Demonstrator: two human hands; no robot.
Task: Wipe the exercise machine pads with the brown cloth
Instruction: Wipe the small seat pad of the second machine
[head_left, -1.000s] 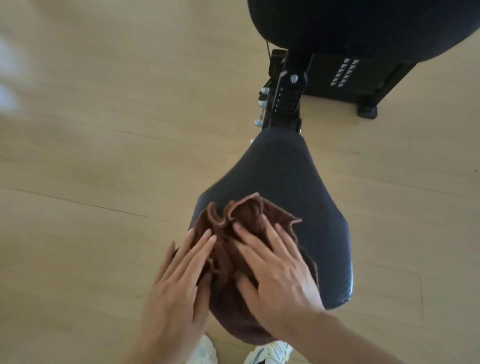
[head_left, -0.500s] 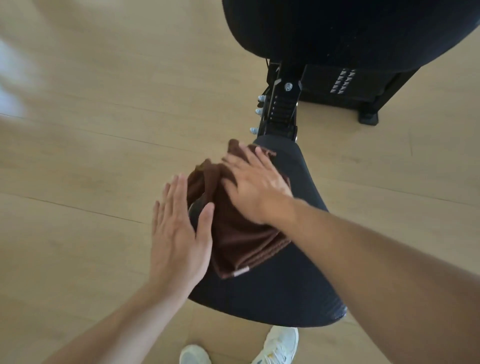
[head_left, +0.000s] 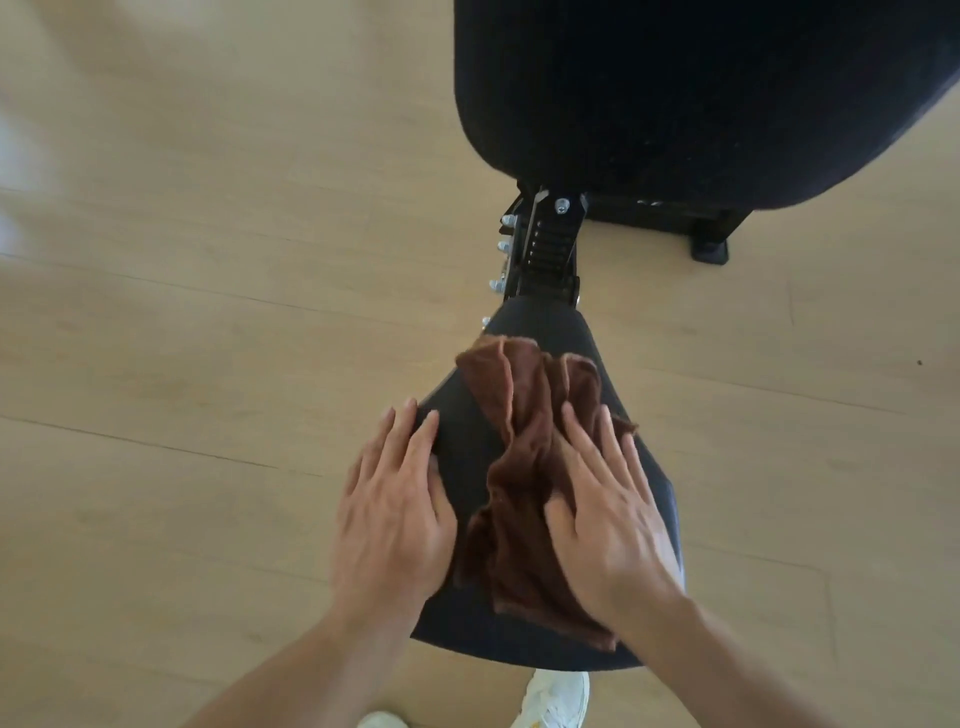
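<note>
The brown cloth (head_left: 524, 467) lies bunched along the middle of the black seat pad (head_left: 550, 332), which widens toward me. My right hand (head_left: 608, 514) presses flat on the cloth's right side, fingers spread. Flat on the pad's left edge beside the cloth rests my left hand (head_left: 395, 509), holding nothing. A larger black back pad (head_left: 675, 93) fills the top right.
A black metal bracket with bolts (head_left: 545, 249) joins the two pads. The machine's black base foot (head_left: 709, 244) stands on the light wooden floor (head_left: 208, 312). My white shoes (head_left: 558, 696) show below the seat pad's near edge.
My right hand has drawn the cloth back from the seat's narrow far end toward the middle. My left hand shifted right, onto the pad's left edge.
</note>
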